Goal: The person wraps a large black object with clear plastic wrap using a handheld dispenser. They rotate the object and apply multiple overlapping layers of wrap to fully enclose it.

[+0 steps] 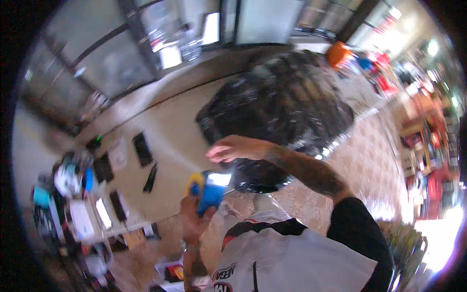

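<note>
My left hand (197, 219) is closed around a blue and yellow object (206, 193), a small box or packet with a bright top; blur hides its exact kind. Above it and a little to the right, my right hand (237, 149) hovers over the counter's edge with its fingers partly bent, and I cannot tell if anything is between them. Behind the right hand and forearm lies a large, shiny black plastic bag (277, 106), bulky and wrinkled, at the end of the pale counter (175, 131).
Dark flat objects (142, 149) and a thin black item (150, 178) lie on the counter. At its left end stand a white box (82, 219) and assorted goods. Glass-fronted panels (270, 22) line the back. Blurred shelves with goods (427, 153) are at the right.
</note>
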Demonstrator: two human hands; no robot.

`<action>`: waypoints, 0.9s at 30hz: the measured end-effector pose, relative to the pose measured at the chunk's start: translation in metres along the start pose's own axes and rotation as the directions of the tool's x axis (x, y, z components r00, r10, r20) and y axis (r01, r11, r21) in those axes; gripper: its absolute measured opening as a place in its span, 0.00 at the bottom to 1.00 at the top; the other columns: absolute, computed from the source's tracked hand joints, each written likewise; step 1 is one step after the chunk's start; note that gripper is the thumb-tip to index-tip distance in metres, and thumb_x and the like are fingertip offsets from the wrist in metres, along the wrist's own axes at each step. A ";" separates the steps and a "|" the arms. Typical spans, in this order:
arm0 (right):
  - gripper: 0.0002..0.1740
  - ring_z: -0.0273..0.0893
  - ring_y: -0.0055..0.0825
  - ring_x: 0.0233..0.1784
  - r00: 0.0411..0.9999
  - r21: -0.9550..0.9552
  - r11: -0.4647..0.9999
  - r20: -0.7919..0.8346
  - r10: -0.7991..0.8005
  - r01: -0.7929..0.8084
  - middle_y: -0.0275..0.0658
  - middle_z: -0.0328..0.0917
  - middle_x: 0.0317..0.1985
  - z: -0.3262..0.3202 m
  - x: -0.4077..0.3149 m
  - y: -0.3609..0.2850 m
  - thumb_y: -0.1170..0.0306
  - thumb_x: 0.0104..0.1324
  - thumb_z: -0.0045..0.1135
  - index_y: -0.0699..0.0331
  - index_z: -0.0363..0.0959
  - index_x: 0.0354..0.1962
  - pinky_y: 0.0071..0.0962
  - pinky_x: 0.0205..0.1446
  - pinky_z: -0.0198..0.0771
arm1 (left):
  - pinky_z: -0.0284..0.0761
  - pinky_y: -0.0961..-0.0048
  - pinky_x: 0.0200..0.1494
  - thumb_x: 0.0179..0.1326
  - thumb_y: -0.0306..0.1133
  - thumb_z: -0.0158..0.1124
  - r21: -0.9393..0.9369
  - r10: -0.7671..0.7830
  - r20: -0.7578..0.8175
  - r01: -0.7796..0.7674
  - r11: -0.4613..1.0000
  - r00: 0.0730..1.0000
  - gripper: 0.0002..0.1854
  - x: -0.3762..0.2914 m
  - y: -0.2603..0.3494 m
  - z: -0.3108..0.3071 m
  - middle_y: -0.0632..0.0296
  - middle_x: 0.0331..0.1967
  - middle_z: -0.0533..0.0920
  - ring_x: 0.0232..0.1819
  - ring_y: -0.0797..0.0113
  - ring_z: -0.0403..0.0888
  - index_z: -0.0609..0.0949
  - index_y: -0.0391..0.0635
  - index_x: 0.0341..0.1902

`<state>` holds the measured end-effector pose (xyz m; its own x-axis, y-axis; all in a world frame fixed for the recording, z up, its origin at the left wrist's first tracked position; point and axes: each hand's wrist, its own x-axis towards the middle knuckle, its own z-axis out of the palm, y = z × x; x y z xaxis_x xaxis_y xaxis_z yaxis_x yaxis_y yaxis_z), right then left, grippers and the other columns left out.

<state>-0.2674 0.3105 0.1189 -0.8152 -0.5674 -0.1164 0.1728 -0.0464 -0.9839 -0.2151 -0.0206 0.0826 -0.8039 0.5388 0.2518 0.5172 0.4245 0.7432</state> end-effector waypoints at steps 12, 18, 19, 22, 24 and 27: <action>0.21 0.79 0.27 0.55 0.885 -0.030 0.906 0.207 0.418 -0.421 0.40 0.83 0.51 -0.043 -0.021 -0.026 0.63 0.70 0.64 0.66 0.78 0.56 0.29 0.61 0.74 | 0.74 0.50 0.46 0.57 0.57 0.71 0.078 -0.143 -0.158 0.157 0.985 0.977 0.31 0.013 0.083 0.091 0.45 0.39 0.82 0.40 0.43 0.79 0.80 0.37 0.44; 0.13 0.82 0.21 0.43 0.943 -0.287 0.919 0.114 0.314 -0.271 0.35 0.85 0.39 -0.075 -0.017 -0.022 0.65 0.72 0.60 0.66 0.81 0.47 0.25 0.51 0.79 | 0.76 0.51 0.47 0.60 0.57 0.69 0.049 -0.301 -0.234 0.320 0.946 0.925 0.30 0.034 0.114 0.117 0.44 0.39 0.83 0.42 0.43 0.81 0.81 0.38 0.46; 0.13 0.82 0.21 0.42 0.952 -0.296 0.923 0.105 0.288 -0.247 0.35 0.85 0.38 -0.080 -0.011 -0.026 0.64 0.72 0.60 0.66 0.81 0.46 0.25 0.50 0.79 | 0.76 0.53 0.47 0.61 0.55 0.68 -0.016 -0.365 -0.221 0.371 0.928 0.904 0.29 0.039 0.122 0.117 0.43 0.38 0.83 0.41 0.42 0.81 0.81 0.37 0.46; 0.17 0.79 0.20 0.33 0.954 -0.374 0.895 0.074 0.292 -0.245 0.33 0.82 0.33 -0.124 0.029 -0.045 0.57 0.71 0.62 0.65 0.80 0.41 0.25 0.39 0.77 | 0.76 0.58 0.44 0.66 0.54 0.62 -0.236 -0.600 -0.151 0.561 0.794 0.785 0.28 0.055 0.147 0.118 0.43 0.31 0.83 0.38 0.44 0.82 0.81 0.35 0.45; 0.20 0.78 0.21 0.31 0.980 -0.467 0.864 -0.150 0.133 -0.189 0.34 0.81 0.29 -0.177 0.070 -0.058 0.55 0.70 0.61 0.66 0.80 0.40 0.26 0.36 0.75 | 0.75 0.63 0.39 0.70 0.57 0.56 -0.342 -0.790 -0.043 0.734 0.586 0.611 0.31 0.067 0.159 0.116 0.45 0.26 0.81 0.32 0.50 0.82 0.82 0.34 0.42; 0.14 0.77 0.27 0.31 0.989 -0.733 0.679 -0.123 -0.078 -0.037 0.35 0.81 0.28 -0.247 0.136 -0.039 0.60 0.68 0.61 0.64 0.79 0.36 0.33 0.35 0.73 | 0.74 0.67 0.36 0.72 0.60 0.53 -0.392 -0.857 -0.103 0.772 0.501 0.504 0.34 0.092 0.165 0.119 0.52 0.23 0.79 0.29 0.63 0.79 0.82 0.32 0.40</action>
<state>-0.5217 0.4379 0.1077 -0.8881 -0.4564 -0.0547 -0.2573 0.5922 -0.7636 -0.1685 0.1859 0.1547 -0.8792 -0.1673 -0.4462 -0.4762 0.3434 0.8095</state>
